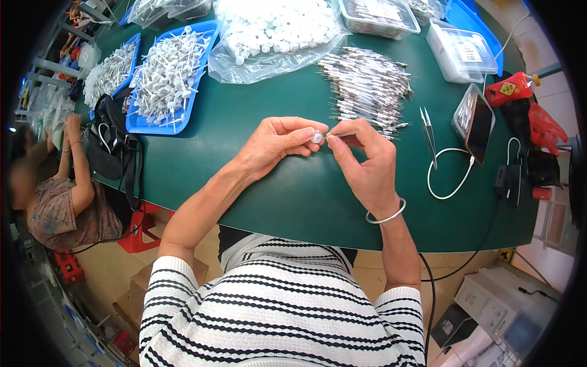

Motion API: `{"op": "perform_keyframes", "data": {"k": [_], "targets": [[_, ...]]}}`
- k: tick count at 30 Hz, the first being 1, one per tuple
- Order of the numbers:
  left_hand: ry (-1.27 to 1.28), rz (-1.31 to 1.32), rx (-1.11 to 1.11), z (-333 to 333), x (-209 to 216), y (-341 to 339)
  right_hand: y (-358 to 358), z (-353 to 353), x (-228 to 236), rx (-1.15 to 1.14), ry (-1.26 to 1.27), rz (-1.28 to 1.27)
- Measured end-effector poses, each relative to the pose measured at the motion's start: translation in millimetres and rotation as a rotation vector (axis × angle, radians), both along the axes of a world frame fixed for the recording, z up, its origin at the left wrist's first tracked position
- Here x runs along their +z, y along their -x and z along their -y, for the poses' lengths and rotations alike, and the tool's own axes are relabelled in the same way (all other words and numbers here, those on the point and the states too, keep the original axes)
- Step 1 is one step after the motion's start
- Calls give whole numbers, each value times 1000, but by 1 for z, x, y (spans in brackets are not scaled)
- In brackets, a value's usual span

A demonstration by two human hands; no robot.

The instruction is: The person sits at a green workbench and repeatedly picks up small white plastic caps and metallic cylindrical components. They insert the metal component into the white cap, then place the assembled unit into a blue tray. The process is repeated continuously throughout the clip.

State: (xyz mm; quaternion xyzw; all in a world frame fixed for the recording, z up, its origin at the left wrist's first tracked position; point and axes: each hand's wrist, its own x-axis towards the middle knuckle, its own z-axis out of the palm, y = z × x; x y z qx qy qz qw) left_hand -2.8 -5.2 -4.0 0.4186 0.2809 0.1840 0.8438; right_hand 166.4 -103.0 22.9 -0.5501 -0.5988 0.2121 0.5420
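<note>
Over the green table [306,202], my left hand [275,144] pinches a small white plastic cap [317,137] between thumb and fingers. My right hand [364,162], with a silver bangle on its wrist, holds a thin metal tube [343,133] whose tip meets the cap. Just beyond my hands lies a heap of similar thin metal tubes [367,82]. A clear bag of small white caps [278,30] sits further back.
Blue trays of assembled white pieces [168,76] stand at the back left. Tweezers [428,131], a phone on a white cable [474,122], clear plastic boxes [461,52] and a red tool [510,88] lie to the right. Another person [58,196] sits at the left; a black bag [113,144] hangs over the edge.
</note>
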Motion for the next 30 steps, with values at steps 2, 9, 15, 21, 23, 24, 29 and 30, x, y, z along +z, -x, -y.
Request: {"op": "perform_keyframes", "data": {"k": [2,9,15,21,23,24,29,30], "targets": [[4,-2,2,0,-1,0,0,0,0,-3,2,2],[48,18,25,2,-5,0,2,1,-2,0,16,-9],[87,33,57,4,-4,-1,2,2,-4,-16,54,-92],[104,35,61,4,-2,-1,4,2,-6,-25,77,-144],[104,32,62,4,-2,0,5,1,-7,-21,72,-146],[102,31,60,4,-3,0,4,0,-7,-25,64,-138],[112,51,53,5,-4,0,7,0,-9,-23,33,-134],[114,55,56,6,-4,0,7,-1,-10,-26,12,-132]]}}
